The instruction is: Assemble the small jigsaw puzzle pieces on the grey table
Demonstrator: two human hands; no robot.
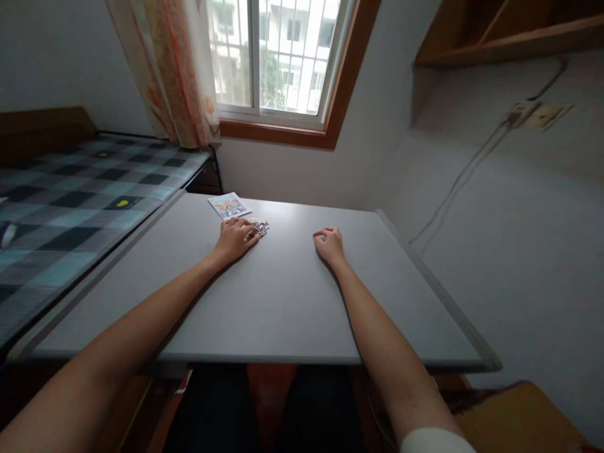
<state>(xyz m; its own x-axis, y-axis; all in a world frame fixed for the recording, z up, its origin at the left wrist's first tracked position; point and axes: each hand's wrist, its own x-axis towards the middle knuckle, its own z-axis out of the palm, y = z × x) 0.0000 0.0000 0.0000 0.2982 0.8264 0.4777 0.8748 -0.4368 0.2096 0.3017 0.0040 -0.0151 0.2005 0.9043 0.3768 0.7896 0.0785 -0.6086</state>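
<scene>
A small heap of jigsaw puzzle pieces (261,227) lies on the white tabletop (268,302), left of the middle. Over its left side rests my left hand (234,237), fingers spread and touching the pieces, hiding part of the heap. Just behind that hand is a flat square card with a colourful printed picture (229,206). My right hand (329,243) rests on the table to the right, apart from the heap. Its fingers curl in toward the thumb, and whatever they may hold is too small or hidden to make out.
A bed with a checked cover (104,182) stands along the table's left side. Behind the table are a curtain (182,75) and a barred window (283,63). Cables (460,179) hang from a wall socket (523,114) at right, under a wooden shelf (514,47).
</scene>
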